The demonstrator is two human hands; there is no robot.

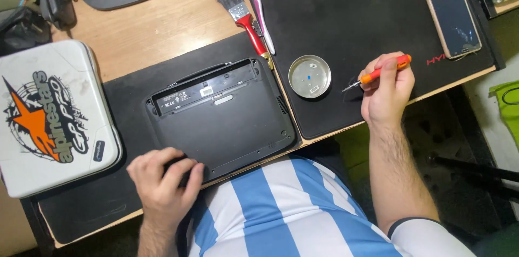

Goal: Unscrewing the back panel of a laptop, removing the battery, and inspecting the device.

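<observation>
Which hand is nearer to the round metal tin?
Right. The right hand, holding an orange screwdriver, is just right of the tin. The left hand rests on the laptop's near corner, farther away.

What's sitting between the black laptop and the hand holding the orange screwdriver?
A small round metal tin lies on the black mat between them, seen in the head view.

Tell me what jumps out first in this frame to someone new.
The black laptop lying bottom-up at the desk's near edge, with the left hand pressing on its near-left corner. To its right, the right hand holds an orange screwdriver over the black mat, tip toward a small round metal tin. A white case with an orange star sits far left.
</observation>
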